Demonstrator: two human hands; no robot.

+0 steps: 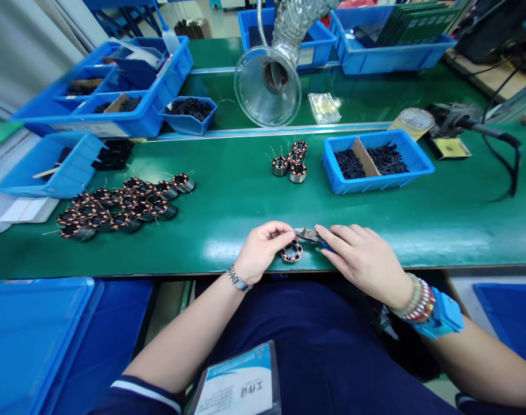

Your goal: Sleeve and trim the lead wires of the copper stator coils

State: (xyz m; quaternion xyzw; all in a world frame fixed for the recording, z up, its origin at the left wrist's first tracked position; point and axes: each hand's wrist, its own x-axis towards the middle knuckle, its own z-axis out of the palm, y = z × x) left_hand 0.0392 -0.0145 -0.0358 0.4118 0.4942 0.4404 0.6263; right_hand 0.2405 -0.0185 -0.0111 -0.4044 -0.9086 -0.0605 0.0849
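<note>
My right hand (pixel 360 253) is wrapped round blue-handled pliers (pixel 308 234), whose metal jaws point left toward the fingertips of my left hand (pixel 265 245). Those left fingers are pinched together just above a copper-wound ring (pixel 291 251) near the table's front edge. What they pinch is too small to make out. Four similar wound rings (pixel 297 172) stand in a small group farther back. Many more wound rings (pixel 120 210) are clustered on the left of the green table.
A divided blue bin (pixel 375 184) of black pieces stands at the right. A clear funnel hood (pixel 250 86) hangs behind the rings. Blue trays (pixel 116 124) line the back left, and a soldering-iron stand (pixel 451 124) is at the back right.
</note>
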